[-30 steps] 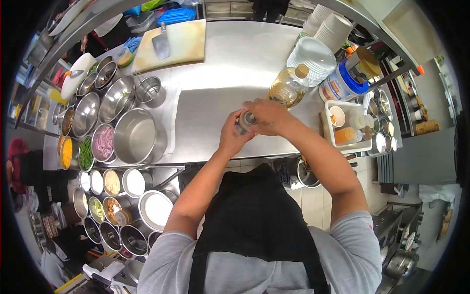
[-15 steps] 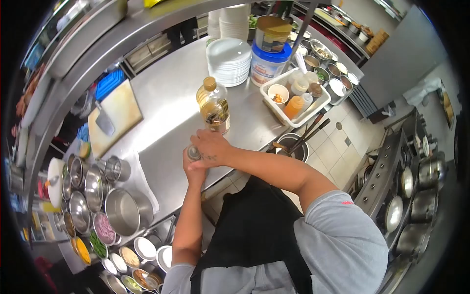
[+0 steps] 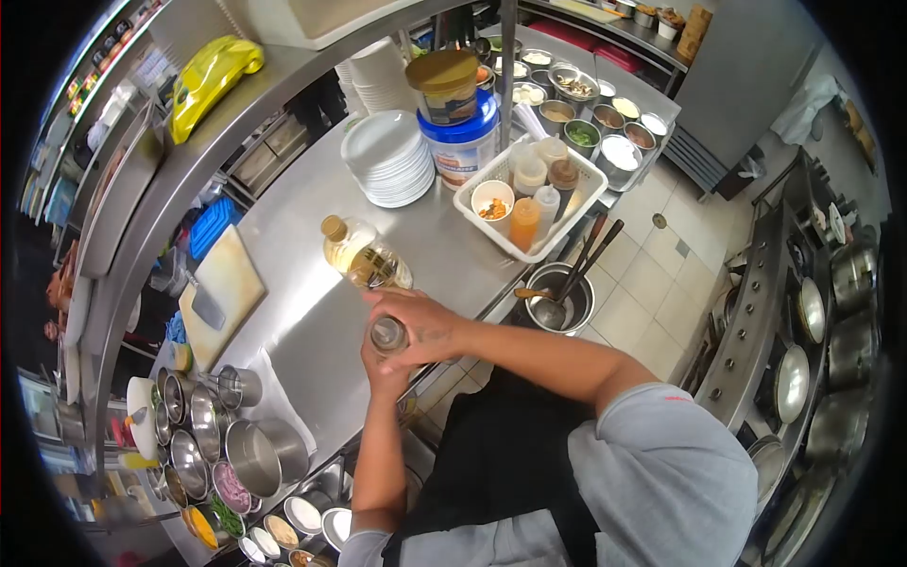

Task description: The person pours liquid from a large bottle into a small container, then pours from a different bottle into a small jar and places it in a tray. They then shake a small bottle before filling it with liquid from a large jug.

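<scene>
One steel desk (image 3: 321, 350) fills the middle, and the view has just swung round, bringing more of the stove side into sight. At between nine and ten o'clock from the hands lies the cutting board (image 3: 238, 283); at between one and two, the white basket (image 3: 493, 236) of squeeze bottles; at about half past seven, the large pot (image 3: 283, 463). A stack of plates (image 3: 387, 156) stands at twelve. Nearer, at about eleven, the big bottle (image 3: 350, 248) stands beside the hands; whether they touch it, I cannot tell.

Both hands stay together over the desk's near edge. The left hand (image 3: 383, 380) has its fingers closed round a small clear jar (image 3: 388, 334); the right hand (image 3: 430, 331) reaches across, its fingers bent around the far side of the jar. What shifts most looks to be the viewpoint; the two-handed hold seems much the same.
</scene>
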Demonstrator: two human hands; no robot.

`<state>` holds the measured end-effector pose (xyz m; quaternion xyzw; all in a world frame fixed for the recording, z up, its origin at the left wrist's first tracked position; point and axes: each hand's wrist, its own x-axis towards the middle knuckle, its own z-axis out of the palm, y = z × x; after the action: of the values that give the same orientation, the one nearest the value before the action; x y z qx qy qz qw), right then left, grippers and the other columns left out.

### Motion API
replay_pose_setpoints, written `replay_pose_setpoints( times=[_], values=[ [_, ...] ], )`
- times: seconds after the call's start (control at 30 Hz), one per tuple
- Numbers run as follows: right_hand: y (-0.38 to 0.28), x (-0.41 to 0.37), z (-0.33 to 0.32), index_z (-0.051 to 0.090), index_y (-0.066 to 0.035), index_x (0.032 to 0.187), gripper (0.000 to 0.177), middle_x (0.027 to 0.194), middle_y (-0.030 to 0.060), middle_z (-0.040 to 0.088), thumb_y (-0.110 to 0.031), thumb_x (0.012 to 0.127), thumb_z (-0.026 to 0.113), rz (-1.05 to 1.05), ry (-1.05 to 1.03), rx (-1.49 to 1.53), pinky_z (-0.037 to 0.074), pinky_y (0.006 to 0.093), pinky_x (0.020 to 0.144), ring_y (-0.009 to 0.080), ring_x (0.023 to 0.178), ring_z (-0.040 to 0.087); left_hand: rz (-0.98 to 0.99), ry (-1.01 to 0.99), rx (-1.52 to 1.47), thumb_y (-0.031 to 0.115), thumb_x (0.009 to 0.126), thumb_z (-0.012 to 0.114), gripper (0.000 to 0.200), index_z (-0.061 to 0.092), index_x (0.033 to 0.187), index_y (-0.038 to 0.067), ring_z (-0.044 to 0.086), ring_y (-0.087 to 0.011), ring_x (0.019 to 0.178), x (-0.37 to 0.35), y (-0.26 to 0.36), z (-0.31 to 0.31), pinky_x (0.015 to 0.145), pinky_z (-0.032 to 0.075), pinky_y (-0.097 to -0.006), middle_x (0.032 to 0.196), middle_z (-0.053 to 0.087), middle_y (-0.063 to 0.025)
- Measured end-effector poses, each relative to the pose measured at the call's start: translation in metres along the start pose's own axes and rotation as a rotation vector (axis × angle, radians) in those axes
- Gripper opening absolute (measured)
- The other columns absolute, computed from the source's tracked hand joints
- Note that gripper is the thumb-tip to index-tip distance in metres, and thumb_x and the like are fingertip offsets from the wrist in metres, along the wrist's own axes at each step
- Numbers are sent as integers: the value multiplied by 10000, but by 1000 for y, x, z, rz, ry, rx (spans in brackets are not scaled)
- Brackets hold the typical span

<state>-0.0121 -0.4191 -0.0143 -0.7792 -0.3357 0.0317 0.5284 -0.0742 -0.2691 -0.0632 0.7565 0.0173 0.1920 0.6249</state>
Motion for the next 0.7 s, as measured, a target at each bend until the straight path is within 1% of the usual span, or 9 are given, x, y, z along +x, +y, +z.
replay_pose_setpoints(
  times=[0.07, 0.2, 0.23, 0.27, 0.3, 0.4, 0.57, 0.6, 0.7],
  values=[
    [3, 2, -52, 578, -50, 1199, 711, 1508, 171, 453, -438, 672, 857, -242, -358, 86, 289, 501, 1132, 332, 1433, 381, -163, -583, 73, 150, 824, 755, 425, 578, 1191, 27, 624, -177, 1012, 8, 29, 3, 892, 508, -345, 1153, 652, -75],
    [7, -25, -104, 602, -80, 1160, 668, 1443, 181, 528, -420, 649, 866, -219, -237, 19, 313, 479, 1094, 334, 1401, 430, 43, -555, -12, 148, 793, 786, 491, 575, 1216, 15, 622, -174, 1045, 4, 71, 80, 913, 505, -349, 1176, 648, -82],
    [8, -36, -114, 602, -80, 1160, 668, 1443, 181, 528, -420, 649, 866, -223, -235, 28, 313, 479, 1094, 334, 1401, 430, 30, -382, -1, 157, 736, 833, 560, 568, 1210, 21, 629, -169, 1030, 2, 69, 105, 898, 505, -336, 1149, 651, -76],
    [6, -48, -126, 602, -85, 1168, 670, 1401, 171, 562, -423, 653, 865, -141, -36, -26, 312, 471, 1088, 321, 1394, 440, 19, -209, 7, 165, 679, 880, 630, 561, 1204, 28, 635, -164, 1015, 1, 66, 131, 883, 506, -323, 1123, 655, -70],
    [9, -60, -137, 602, -90, 1175, 671, 1359, 162, 596, -427, 657, 864, -53, 155, -77, 311, 464, 1082, 309, 1387, 450, 11, -206, 15, 165, 679, 880, 630, 561, 1204, 28, 635, -164, 1015, -2, 64, 157, 883, 506, -323, 1123, 655, -70],
    [30, -86, -185, 596, -76, 1182, 692, 1323, 174, 610, -432, 655, 867, -14, 237, -9, 345, 462, 1065, 312, 1353, 483, 58, -22, 43, 193, 644, 912, 731, 540, 1251, 24, 630, -166, 1050, 2, 75, 227, 905, 503, -334, 1146, 653, -71],
    [67, -102, -305, 610, -82, 1139, 638, 1317, 129, 624, -340, 631, 898, -74, -274, 312, 417, 427, 1015, 300, 1245, 580, -65, -496, -48, 128, 607, 877, 694, 559, 1217, 39, 639, -175, 1012, 4, 93, 285, 900, 504, -337, 1096, 658, -60],
    [69, -109, -315, 610, -82, 1139, 638, 1317, 129, 624, -340, 631, 898, -76, -283, 326, 417, 427, 1015, 300, 1245, 580, -114, -609, -25, 115, 598, 869, 688, 563, 1210, 41, 641, -177, 1003, 4, 95, 297, 896, 506, -335, 1084, 660, -59],
    [66, -132, -330, 613, -99, 1132, 584, 1240, 97, 671, -294, 646, 871, -62, 49, -96, 370, 425, 1033, 275, 1275, 565, -16, -415, 8, 124, 675, 851, 612, 569, 1212, 44, 634, -172, 1039, -4, 104, 345, 906, 503, -329, 1126, 646, -72]
  ],
)
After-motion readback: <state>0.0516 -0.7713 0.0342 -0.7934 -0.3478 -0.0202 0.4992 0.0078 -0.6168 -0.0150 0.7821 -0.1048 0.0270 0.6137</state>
